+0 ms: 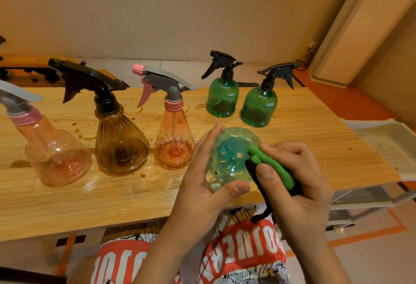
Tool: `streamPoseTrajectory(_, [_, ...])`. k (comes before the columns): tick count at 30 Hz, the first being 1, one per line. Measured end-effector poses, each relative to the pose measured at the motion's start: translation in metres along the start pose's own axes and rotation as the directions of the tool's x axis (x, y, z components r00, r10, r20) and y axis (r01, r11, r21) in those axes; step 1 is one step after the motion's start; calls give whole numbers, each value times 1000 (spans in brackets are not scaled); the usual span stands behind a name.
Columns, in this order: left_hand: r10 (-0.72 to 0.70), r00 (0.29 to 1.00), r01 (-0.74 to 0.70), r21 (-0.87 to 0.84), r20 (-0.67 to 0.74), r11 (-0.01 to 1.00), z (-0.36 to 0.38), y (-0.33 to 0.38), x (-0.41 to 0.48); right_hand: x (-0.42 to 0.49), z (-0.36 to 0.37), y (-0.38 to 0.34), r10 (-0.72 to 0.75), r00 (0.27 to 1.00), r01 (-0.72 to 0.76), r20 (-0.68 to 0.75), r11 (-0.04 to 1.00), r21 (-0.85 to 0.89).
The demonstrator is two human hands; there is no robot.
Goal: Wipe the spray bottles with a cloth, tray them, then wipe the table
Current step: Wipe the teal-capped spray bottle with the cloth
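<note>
One teal spray bottle was held left of the tray, base toward the camera. The left hand curled round its body, and the right hand pinched the green cloth, seemingly against that base. Wiping was in hand; the next move called for a rightward carry into the tray.

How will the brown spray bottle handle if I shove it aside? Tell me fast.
The brown spray bottle looks nearly empty, so it is probably light. Its wide base should resist tipping, though a push high on the black trigger head might topple it. Droplets on the table suggest it may slide easily.
</note>
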State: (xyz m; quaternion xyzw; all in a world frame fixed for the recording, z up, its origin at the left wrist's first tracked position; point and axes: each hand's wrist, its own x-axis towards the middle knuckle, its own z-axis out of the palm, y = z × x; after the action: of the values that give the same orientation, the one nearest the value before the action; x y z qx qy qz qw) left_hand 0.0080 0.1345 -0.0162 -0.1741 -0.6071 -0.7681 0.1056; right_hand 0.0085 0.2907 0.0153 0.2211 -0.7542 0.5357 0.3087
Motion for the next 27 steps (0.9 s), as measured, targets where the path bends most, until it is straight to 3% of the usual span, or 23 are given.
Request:
streamPoseTrajectory(8, [19,1000,-19,8,5,1000,9,5,6,-4,-12,1,-111,994,106,-23,984,-143])
streamPoseTrajectory(15, [27,995,-35,87,98,996,16,7,9,12,-19,-2,-22,998,14,-62,992,-125])
streamPoseTrajectory(21, [39,996,-46,88,82,995,8,5,15,13,-22,-2,-30,997,38,66,993,-112])
streamPoseTrajectory(27, [11,995,-18,69,98,997,12,8,17,23,-18,-9,-52,999,49,-6,978,-203])
